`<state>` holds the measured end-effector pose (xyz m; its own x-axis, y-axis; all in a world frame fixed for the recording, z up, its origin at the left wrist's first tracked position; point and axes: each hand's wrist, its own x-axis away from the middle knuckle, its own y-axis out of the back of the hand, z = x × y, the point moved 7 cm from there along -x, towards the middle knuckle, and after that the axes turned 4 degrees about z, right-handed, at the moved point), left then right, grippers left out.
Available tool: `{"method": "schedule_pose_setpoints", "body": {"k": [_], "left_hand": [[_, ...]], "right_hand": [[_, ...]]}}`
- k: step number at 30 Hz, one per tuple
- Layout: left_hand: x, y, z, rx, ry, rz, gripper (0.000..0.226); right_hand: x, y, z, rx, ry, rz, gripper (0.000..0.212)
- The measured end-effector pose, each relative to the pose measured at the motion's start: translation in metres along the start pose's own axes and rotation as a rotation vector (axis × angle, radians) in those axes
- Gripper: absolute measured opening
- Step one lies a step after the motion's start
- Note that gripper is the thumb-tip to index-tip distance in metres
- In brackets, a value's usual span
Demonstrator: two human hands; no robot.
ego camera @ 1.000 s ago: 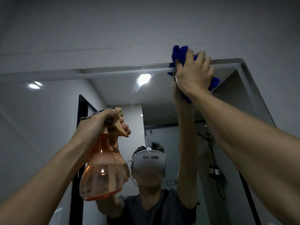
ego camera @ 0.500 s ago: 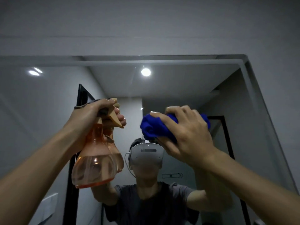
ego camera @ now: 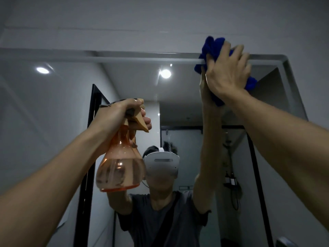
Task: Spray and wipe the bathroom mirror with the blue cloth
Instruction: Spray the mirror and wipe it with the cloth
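The bathroom mirror (ego camera: 53,107) fills most of the view in front of me. My right hand (ego camera: 227,75) grips the bunched blue cloth (ego camera: 211,46) and presses it against the mirror's top edge, near the rounded top right corner. Part of the cloth sticks out above my fingers and below my palm. My left hand (ego camera: 115,113) grips the neck and trigger of an orange see-through spray bottle (ego camera: 121,170), held upright at the middle left, a little off the glass. The bottle is partly filled with liquid.
A plain white wall (ego camera: 160,18) runs above the mirror. The reflection shows a person in a dark shirt, a black door frame (ego camera: 89,157), ceiling lights and a shower fitting (ego camera: 231,182) at the right.
My right hand swept the cloth down from the top edge to the mirror's middle, then back up to the top edge, farther right. The bottle stayed almost still.
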<state>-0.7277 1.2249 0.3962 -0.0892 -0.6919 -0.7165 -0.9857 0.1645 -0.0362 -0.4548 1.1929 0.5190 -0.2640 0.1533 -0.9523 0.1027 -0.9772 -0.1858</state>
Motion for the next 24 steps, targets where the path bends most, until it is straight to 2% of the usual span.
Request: {"method": "schedule_pose_setpoints", "body": {"k": [3, 10, 13, 18, 24], "left_hand": [[-0.003, 0.001, 0.001, 0.014, -0.007, 0.005, 0.032], [-0.006, 0.000, 0.001, -0.024, -0.003, 0.039, 0.031], [-0.003, 0.000, -0.004, -0.056, 0.003, 0.022, 0.033], [0.013, 0.004, -0.007, -0.082, 0.072, 0.033, 0.036], [0.033, 0.051, -0.023, -0.039, 0.069, 0.013, 0.035]], "right_hand": [[-0.004, -0.005, 0.028, -0.007, 0.012, 0.034, 0.050], [0.109, 0.004, 0.073, -0.038, 0.389, 0.083, 0.048], [0.153, 0.009, 0.066, -0.023, 0.376, 0.124, 0.050], [0.161, 0.009, 0.064, 0.016, 0.341, 0.212, 0.054], [0.162, 0.006, 0.061, 0.012, 0.344, 0.152, 0.053]]}}
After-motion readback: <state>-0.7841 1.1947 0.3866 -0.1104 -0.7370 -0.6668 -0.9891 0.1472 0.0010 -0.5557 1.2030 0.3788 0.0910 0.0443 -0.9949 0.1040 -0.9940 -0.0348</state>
